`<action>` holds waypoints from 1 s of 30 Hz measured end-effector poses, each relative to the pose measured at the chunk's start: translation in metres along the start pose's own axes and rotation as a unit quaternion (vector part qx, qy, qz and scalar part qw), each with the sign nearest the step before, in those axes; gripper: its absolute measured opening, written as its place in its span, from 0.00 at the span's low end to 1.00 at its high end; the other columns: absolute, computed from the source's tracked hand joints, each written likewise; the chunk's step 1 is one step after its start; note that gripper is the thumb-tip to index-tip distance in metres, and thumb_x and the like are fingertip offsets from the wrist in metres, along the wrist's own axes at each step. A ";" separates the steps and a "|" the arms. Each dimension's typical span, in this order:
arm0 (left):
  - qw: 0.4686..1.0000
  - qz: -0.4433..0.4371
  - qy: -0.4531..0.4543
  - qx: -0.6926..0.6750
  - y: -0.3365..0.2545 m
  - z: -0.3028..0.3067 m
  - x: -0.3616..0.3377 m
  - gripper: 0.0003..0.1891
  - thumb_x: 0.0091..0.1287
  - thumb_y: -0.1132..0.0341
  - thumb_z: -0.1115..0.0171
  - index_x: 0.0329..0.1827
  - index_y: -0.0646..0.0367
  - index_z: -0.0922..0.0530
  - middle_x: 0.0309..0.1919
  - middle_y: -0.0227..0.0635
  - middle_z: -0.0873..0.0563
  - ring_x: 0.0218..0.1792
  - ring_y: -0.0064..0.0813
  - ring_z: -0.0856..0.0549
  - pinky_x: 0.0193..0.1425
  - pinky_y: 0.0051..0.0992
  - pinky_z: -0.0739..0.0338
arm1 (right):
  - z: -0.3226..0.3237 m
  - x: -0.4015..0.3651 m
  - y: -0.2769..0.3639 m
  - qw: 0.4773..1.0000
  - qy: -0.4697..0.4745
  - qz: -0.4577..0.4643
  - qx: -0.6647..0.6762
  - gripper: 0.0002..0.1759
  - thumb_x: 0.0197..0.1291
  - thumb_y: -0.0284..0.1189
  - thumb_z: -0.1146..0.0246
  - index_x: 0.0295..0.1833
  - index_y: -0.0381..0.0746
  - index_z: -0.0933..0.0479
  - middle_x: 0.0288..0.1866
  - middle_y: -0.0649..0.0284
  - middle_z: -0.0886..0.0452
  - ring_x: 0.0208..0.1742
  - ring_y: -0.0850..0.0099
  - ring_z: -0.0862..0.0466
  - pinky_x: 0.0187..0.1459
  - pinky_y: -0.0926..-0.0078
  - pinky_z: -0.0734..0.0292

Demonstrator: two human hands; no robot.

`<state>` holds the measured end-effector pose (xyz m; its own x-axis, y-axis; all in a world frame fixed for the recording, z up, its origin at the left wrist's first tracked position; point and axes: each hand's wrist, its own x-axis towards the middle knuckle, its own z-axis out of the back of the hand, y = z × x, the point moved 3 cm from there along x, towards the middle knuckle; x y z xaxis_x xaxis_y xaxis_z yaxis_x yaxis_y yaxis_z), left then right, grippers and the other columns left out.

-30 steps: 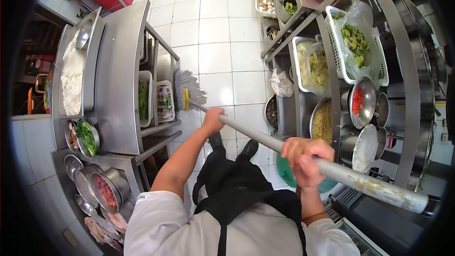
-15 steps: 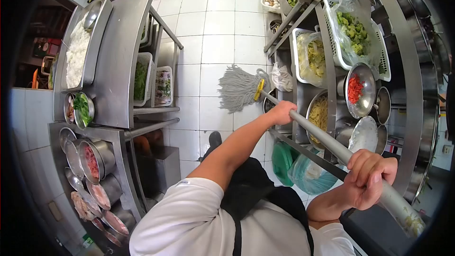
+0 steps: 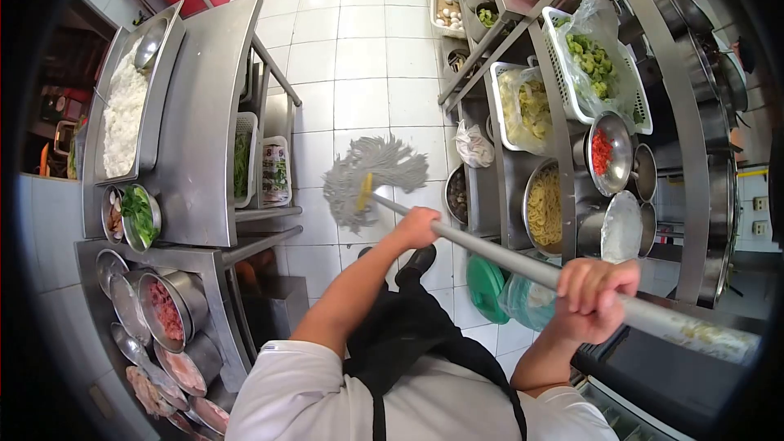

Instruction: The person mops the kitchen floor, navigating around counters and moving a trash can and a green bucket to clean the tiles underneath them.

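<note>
The mop handle point(image 3: 498, 257) is being grasped by both hands: it is being encircled lower down by the left hand point(image 3: 418, 227) and, nearer its stained top end, by the right hand point(image 3: 596, 298). A stiff, fairly light pole is being suggested, best controlled through two such spaced holds. Beyond, the mop head point(image 3: 392, 163) is being supported by the tiled floor point(image 3: 359, 106), ahead of the shoes point(image 3: 416, 265); no firm hold is being offered by its soft, splayed strands, probably heavy if wet.

At your twelve o'clock, matt, fibrous mop strands point(image 3: 392, 162) are lying over glossy floor tiles point(image 3: 327, 49). Toward four, your smooth mop handle point(image 3: 498, 256) is looking scuffed. A satiny metal counter point(image 3: 204, 122) is gleaming at ten, a crinkled plastic bag point(image 3: 602, 23) at two.
</note>
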<state>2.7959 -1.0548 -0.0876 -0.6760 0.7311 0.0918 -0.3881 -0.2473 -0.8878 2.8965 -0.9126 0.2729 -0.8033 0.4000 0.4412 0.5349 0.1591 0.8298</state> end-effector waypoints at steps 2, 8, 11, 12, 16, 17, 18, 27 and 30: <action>0.999 0.028 0.011 0.040 0.025 0.019 -0.025 0.12 0.47 0.63 0.30 0.25 0.58 0.23 0.25 0.48 0.18 0.34 0.55 0.19 0.40 0.46 0.25 | -0.018 -0.015 -0.014 1.000 -0.014 -0.017 0.012 0.13 0.63 0.29 0.37 0.34 0.41 0.36 0.13 0.68 0.33 0.12 0.75 0.32 0.19 0.72 0.31; 0.992 0.049 -0.032 0.112 0.088 0.070 -0.088 0.09 0.49 0.64 0.35 0.23 0.59 0.24 0.24 0.48 0.20 0.33 0.55 0.20 0.38 0.47 0.26 | -0.030 -0.065 -0.071 0.997 -0.014 -0.054 0.047 0.12 0.63 0.28 0.38 0.32 0.40 0.36 0.14 0.67 0.34 0.13 0.73 0.33 0.21 0.68 0.30; 0.979 0.121 -0.042 0.157 0.106 0.075 -0.096 0.06 0.50 0.66 0.35 0.25 0.57 0.21 0.29 0.47 0.17 0.38 0.53 0.18 0.46 0.46 0.26 | -0.023 -0.080 -0.089 0.996 -0.017 -0.066 0.052 0.11 0.64 0.28 0.41 0.33 0.40 0.36 0.15 0.66 0.35 0.15 0.73 0.32 0.26 0.66 0.28; 0.972 0.143 -0.052 0.178 0.112 0.071 -0.097 0.05 0.51 0.66 0.34 0.26 0.56 0.19 0.31 0.46 0.15 0.40 0.52 0.18 0.50 0.46 0.27 | -0.019 -0.083 -0.091 0.995 -0.033 -0.082 0.037 0.10 0.64 0.29 0.42 0.34 0.40 0.37 0.15 0.67 0.36 0.16 0.73 0.33 0.28 0.65 0.27; 0.973 0.149 -0.021 0.177 0.096 0.051 -0.094 0.05 0.49 0.67 0.35 0.21 0.56 0.22 0.28 0.44 0.17 0.38 0.52 0.19 0.48 0.45 0.27 | 0.003 -0.093 -0.066 0.995 0.044 -0.087 0.017 0.06 0.66 0.23 0.46 0.35 0.36 0.34 0.20 0.63 0.30 0.19 0.73 0.32 0.32 0.63 0.25; 0.977 0.136 -0.031 0.163 0.088 0.041 -0.096 0.06 0.47 0.67 0.34 0.20 0.56 0.23 0.27 0.45 0.18 0.37 0.52 0.20 0.47 0.45 0.27 | 0.007 -0.098 -0.051 0.995 0.053 -0.089 0.006 0.05 0.66 0.21 0.46 0.36 0.35 0.33 0.20 0.62 0.29 0.20 0.72 0.30 0.33 0.63 0.24; 0.977 0.128 -0.036 0.164 0.075 0.029 -0.096 0.07 0.48 0.67 0.33 0.20 0.55 0.24 0.26 0.44 0.18 0.36 0.52 0.20 0.45 0.44 0.27 | 0.014 -0.103 -0.037 0.993 0.064 -0.094 -0.009 0.05 0.66 0.21 0.46 0.35 0.35 0.33 0.20 0.61 0.28 0.21 0.71 0.29 0.33 0.63 0.24; 0.996 0.046 -0.048 0.054 -0.070 -0.139 -0.068 0.12 0.49 0.62 0.32 0.22 0.57 0.26 0.24 0.47 0.20 0.33 0.55 0.19 0.37 0.47 0.26 | 0.099 -0.094 0.107 0.984 0.151 0.005 -0.098 0.09 0.65 0.30 0.41 0.38 0.36 0.31 0.14 0.66 0.30 0.12 0.73 0.29 0.22 0.68 0.26; 0.999 0.040 -0.002 -0.027 -0.113 -0.203 -0.070 0.14 0.49 0.59 0.31 0.24 0.58 0.26 0.24 0.48 0.21 0.33 0.56 0.19 0.36 0.45 0.25 | 0.122 -0.089 0.143 0.968 0.236 0.038 -0.070 0.10 0.67 0.31 0.40 0.41 0.34 0.29 0.12 0.68 0.29 0.10 0.75 0.28 0.17 0.73 0.25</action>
<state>3.0143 -0.9490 -0.0856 -0.7061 0.7078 0.0209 -0.2976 -0.2699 -0.9157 3.0767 -0.8149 0.3108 -0.8105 -0.0562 0.5830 0.5835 0.0072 0.8120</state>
